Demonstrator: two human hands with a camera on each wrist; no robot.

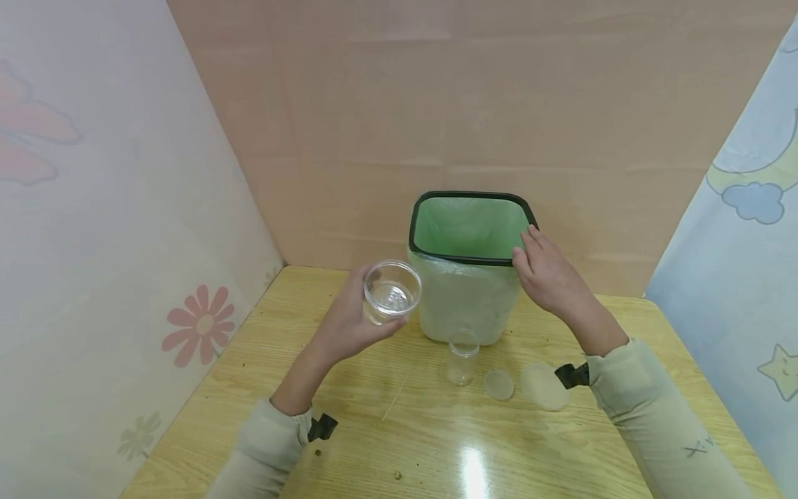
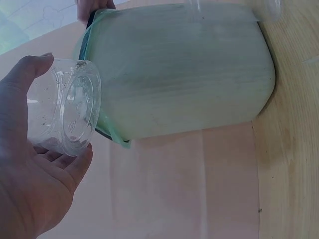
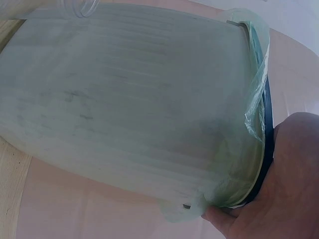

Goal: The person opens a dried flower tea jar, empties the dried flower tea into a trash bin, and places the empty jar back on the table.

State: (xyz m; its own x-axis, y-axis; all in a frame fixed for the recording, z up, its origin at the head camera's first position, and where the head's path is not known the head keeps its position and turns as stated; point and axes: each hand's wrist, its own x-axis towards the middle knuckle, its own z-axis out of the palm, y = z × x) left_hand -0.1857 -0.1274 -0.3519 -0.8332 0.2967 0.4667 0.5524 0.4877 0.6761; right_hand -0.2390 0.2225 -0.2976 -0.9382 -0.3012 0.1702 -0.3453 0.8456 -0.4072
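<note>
My left hand (image 1: 349, 326) holds a clear plastic tub (image 1: 392, 292) up beside the front left of a bin, thumb and fingers round its sides. The left wrist view shows the transparent tub (image 2: 65, 107) tilted, its base facing the bin. At the bin's right corner, my right hand (image 1: 551, 274) grips the black rim (image 1: 464, 260). In the right wrist view, a fingertip (image 3: 214, 215) shows below the rim, over the bag's edge. The pale bin (image 1: 464, 298) stands upright, lined with a green bag (image 1: 470, 225).
In front of the bin stands a clear jar (image 1: 462, 360). Right of it lie a small round lid (image 1: 499, 384) and a larger round lid (image 1: 545, 386). A thin stick (image 1: 395, 398) and small crumbs lie on the wooden table (image 1: 355, 430). Papered walls close in the table's back and sides.
</note>
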